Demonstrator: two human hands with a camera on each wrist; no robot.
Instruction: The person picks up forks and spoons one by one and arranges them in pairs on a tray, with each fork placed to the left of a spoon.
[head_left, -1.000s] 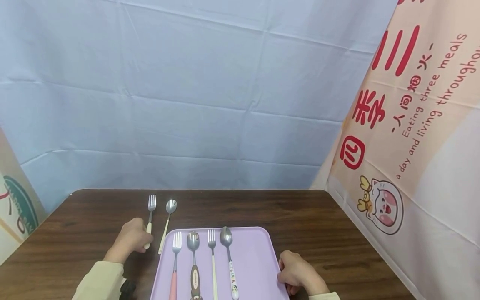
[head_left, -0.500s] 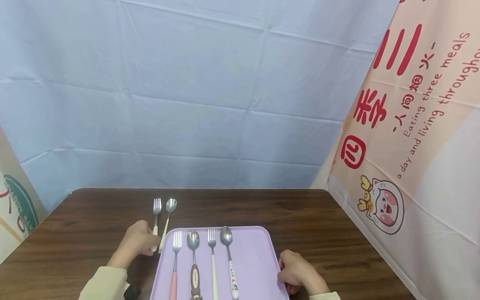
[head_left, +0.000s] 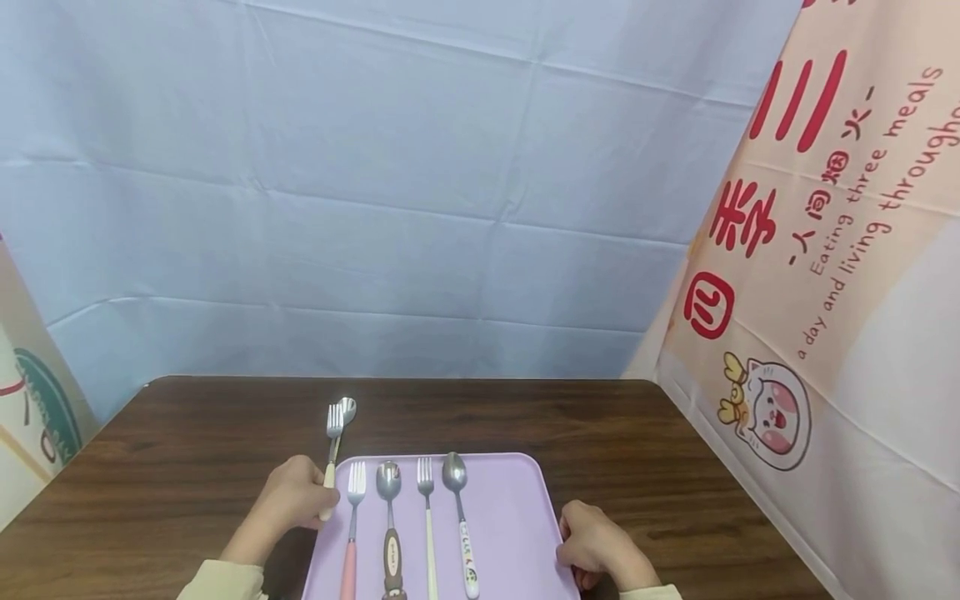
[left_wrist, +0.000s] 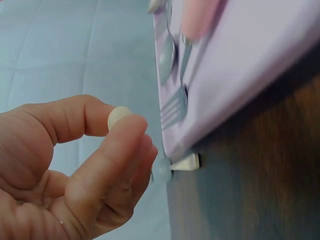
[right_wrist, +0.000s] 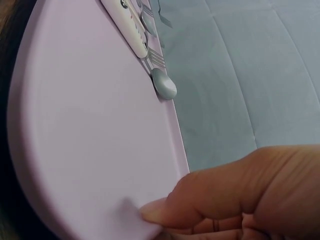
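Note:
My left hand [head_left: 296,498] pinches a small fork [head_left: 334,423] by its cream handle, over the left rim of a lilac tray [head_left: 517,517]. In the left wrist view, the handle's rounded end [left_wrist: 118,116] shows between thumb and forefinger. Behind the fork, a spoon [head_left: 348,407] lies on the table, its handle partly hidden. At the tray's right edge, my right hand [head_left: 600,543] grips the rim, with the thumb [right_wrist: 157,210] on top. On the tray lie a pink-handled fork [head_left: 349,567], a brown-handled spoon [head_left: 392,550], a white-handled fork [head_left: 430,542] and a pattern-handled spoon [head_left: 467,554].
The dark wooden table [head_left: 225,425] extends on both sides of the tray. A pale blue cloth [head_left: 375,208] hangs behind it, and a printed cloth [head_left: 862,333] hangs at the right. The tray's right part [right_wrist: 95,115] holds no cutlery.
My left hand has carried the fork rightward from the table left of the spoon to the tray's left rim, now overlapping the spoon in view. The right hand has stayed on the tray edge.

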